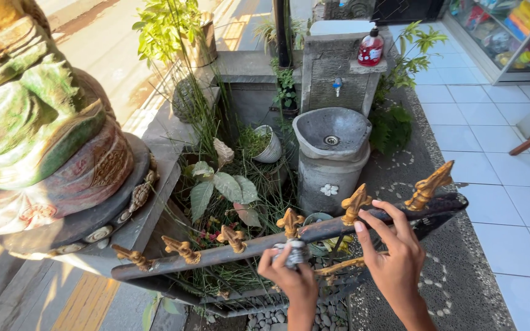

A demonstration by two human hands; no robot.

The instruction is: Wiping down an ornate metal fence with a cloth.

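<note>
A dark iron gate (228, 254) with gold spear-shaped finials runs across the lower middle of the head view. My left hand (292, 279) is closed around a small silvery object (295, 250), perhaps a padlock, pressed against the gate's top rail. My right hand (394, 257) rests its fingertips on the same rail, between two gold finials (356, 204). Its fingers are spread and hold nothing.
Behind the gate stand a grey stone basin (332, 135) under a small tap, a red soap bottle (371, 48), leafy plants (225, 187) and a white pot (271, 147). A large carved stone statue base (44, 141) fills the left. White floor tiles (498, 159) lie to the right.
</note>
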